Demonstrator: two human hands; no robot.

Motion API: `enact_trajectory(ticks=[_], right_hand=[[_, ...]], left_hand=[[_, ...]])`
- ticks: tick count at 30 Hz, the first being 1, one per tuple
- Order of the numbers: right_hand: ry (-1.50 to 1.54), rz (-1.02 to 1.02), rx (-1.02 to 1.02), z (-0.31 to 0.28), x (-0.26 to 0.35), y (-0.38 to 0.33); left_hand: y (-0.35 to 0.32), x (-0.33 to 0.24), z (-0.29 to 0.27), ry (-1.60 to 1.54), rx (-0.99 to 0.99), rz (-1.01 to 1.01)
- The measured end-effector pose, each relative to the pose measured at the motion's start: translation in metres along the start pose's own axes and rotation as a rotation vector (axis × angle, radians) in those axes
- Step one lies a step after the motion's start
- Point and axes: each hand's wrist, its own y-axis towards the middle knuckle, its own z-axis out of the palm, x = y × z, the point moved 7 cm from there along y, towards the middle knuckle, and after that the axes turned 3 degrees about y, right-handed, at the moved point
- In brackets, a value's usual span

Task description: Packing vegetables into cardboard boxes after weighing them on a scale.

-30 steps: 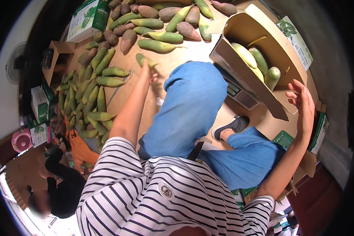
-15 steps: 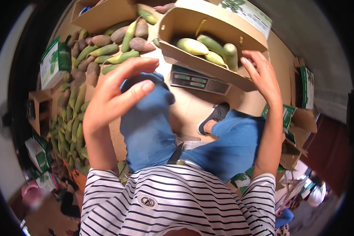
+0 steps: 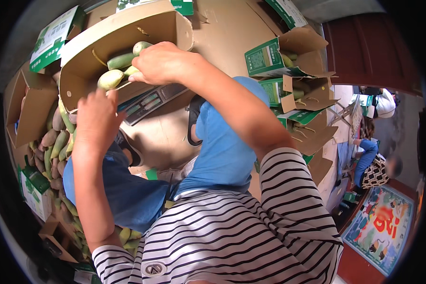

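An open brown cardboard box [image 3: 128,33] holding several green and pale mangoes [image 3: 111,79] rests on a grey digital scale [image 3: 149,102]. My right hand [image 3: 163,61] reaches into the box and curls over the mangoes, its fingertips hidden among the fruit. My left hand [image 3: 97,118] is stretched toward the box's near edge, just below a pale mango, with nothing seen in it. My knees in blue trousers [image 3: 222,146] sit below the scale, and I wear a striped shirt.
A heap of loose mangoes [image 3: 57,139] runs down the left side beside an open brown box [image 3: 28,113]. Green-and-white cartons [image 3: 279,61] stand at the right. A green carton [image 3: 33,194] lies lower left. Other people [image 3: 367,156] are at the far right.
The view has swung right. My left hand dropped from in front of the camera to the box's near edge. My right hand moved from the box's right side into the box.
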Motion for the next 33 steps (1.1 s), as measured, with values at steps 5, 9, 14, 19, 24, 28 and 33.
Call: enact_trajectory(ticks=[5, 9, 14, 19, 24, 28, 33], right_hand=[[-0.036, -0.005, -0.092, 0.000, -0.005, -0.001], [-0.007, 0.025, -0.164, -0.011, -0.001, 0.005], [-0.003, 0.033, -0.254, -0.021, 0.006, 0.025], [0.150, -0.026, -0.458, -0.052, 0.017, 0.019], [0.350, -0.134, -0.973, -0.102, -0.013, -0.002], [0.806, -0.069, -1.166, -0.121, -0.085, -0.107], [0.933, 0.334, -0.873, 0.041, -0.192, -0.224]], left_hand=[[0.010, -0.027, 0.001, -0.139, -0.013, 0.082], [0.011, -0.031, 0.008, -0.049, -0.077, 0.120], [0.007, -0.037, 0.014, -0.120, -0.004, 0.142], [0.009, -0.044, 0.013, -0.135, -0.022, 0.170], [0.008, -0.040, 0.016, -0.141, 0.006, 0.149], [0.003, -0.027, 0.018, -0.151, 0.073, 0.077], [0.001, -0.031, 0.001, -0.151, 0.033, 0.069]])
